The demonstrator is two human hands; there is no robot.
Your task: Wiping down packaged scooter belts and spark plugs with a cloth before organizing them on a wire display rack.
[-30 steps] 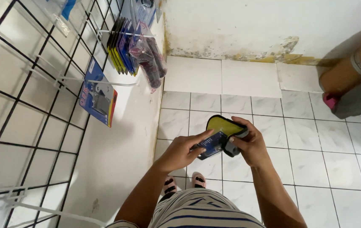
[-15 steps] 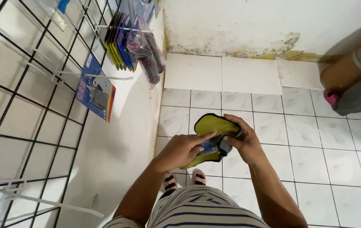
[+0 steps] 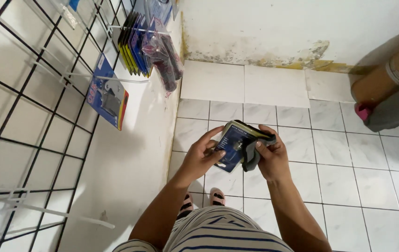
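Holding a small stack of carded packs [image 3: 236,144] w/ both hands, out in front of the body at about waist height, above white floor tiles [image 3: 330,186]. Left hand [image 3: 202,156] closed on the near-left edge, thumb laid across the dark blue front, fingers curled under. Right hand [image 3: 269,156] closed on the right side, fingers wrapped over a grey-black part at the stack's right edge; can't tell whether that grey bit is part of the product or its wrapper. Yellow backing showing along the top rim.

Key relation: stack sits between the two hands, touching both, so neither nearer. Long axis tilted, running from lower left near the left thumb up toward the far right. Face angled up toward the camera.

To the left, well apart from the hands & higher: wire grid panel [image 3: 31,107] on a white wall, w/ peg hooks. One blue carded pack [image 3: 108,98] hanging alone on a hook; farther along, a bunch of similar packs [image 3: 136,42] in yellow, blue & dark, plus clear bags [image 3: 166,60] w/ dark contents. Nearest free hook approx. on the left-hand side of the stack.

Below: striped garment [image 3: 222,233], toes of sandals [image 3: 204,200] visible. Top right: cardboard tube [image 3: 386,74] & grey bundle [image 3: 395,109] w/ pink bit against the wall.
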